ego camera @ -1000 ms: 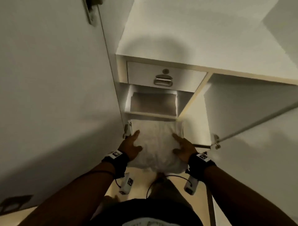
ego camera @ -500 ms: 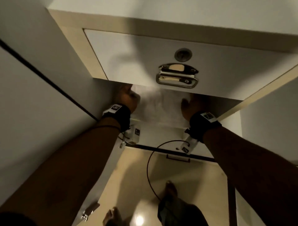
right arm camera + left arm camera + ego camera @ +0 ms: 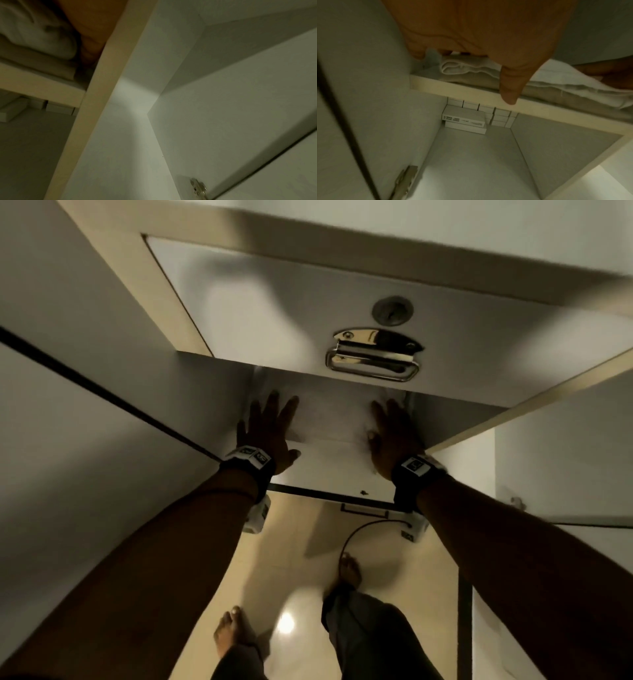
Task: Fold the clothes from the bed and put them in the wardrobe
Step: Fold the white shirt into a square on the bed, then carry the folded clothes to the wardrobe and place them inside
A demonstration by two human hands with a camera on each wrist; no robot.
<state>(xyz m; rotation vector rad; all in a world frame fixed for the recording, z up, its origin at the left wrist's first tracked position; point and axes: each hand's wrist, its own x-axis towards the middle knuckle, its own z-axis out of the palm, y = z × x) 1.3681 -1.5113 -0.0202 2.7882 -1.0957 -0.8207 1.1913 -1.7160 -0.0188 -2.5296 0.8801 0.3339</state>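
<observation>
Now your left hand (image 3: 265, 433) and right hand (image 3: 394, 436) lie flat, fingers straight, grasping nothing — pressing the soft folded white cloth bundle (image 3: 334, 419) on the pale laminate wardrobe shelf (image 3: 471, 93) beneath the metal-handled drawer (image 3: 342, 326).

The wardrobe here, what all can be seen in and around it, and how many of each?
Folded cloth: one white bundle, on a beige layer on the shelf under the drawer.
Shelf: one, cream-edged, carries the cloth.
Drawer: one, white, shut, above the shelf.
Drawer handle: one, shiny metal, below a round lock.
Boxes: several, white, stacked at the back of the compartment below the shelf; count unclear.
Door hinges: two seen, metal, one in each wrist view.
Floor: beige, glossy.
Left hand: fingers spread flat on the cloth.
Right hand: flat on the cloth's right side.
Feet: two, bare.
</observation>
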